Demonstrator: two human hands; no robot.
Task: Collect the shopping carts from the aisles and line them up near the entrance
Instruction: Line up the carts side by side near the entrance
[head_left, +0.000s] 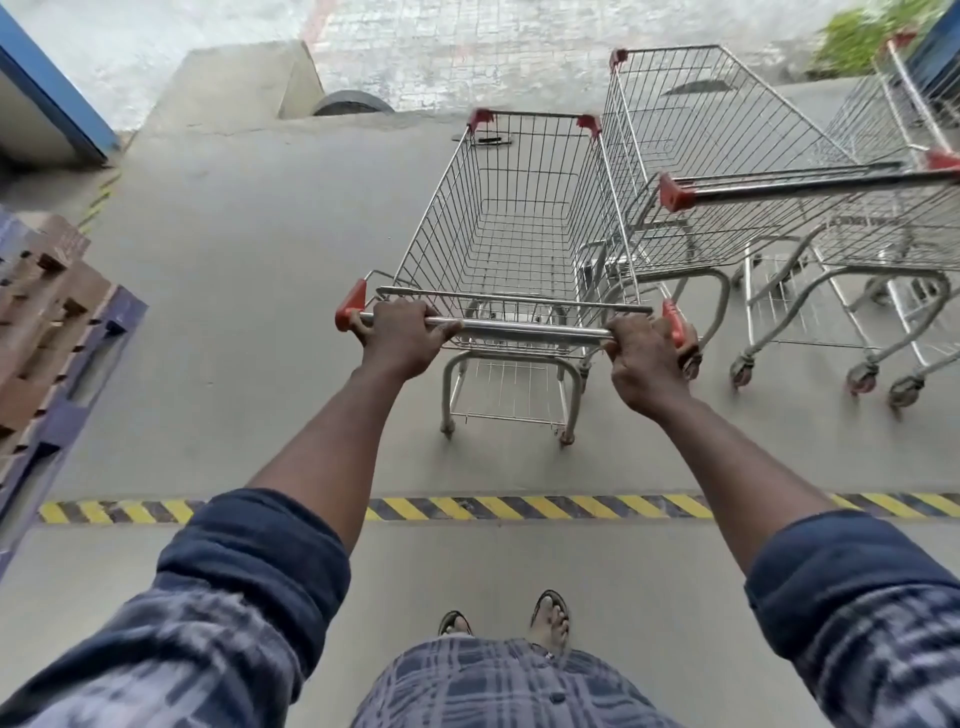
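Item: silver wire shopping cart (448, 218), red corner caps. L hand (402, 338) & R hand (644, 364): grips both wrapped on handle bar (524, 327). Risk: veers rt, scrapes parked silver wire cart (691, 130) just beside.

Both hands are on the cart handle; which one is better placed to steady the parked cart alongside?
Right, probably. The right hand grips the handle at the end beside the parked cart; the left hand grips the far end, with the pushed cart between.
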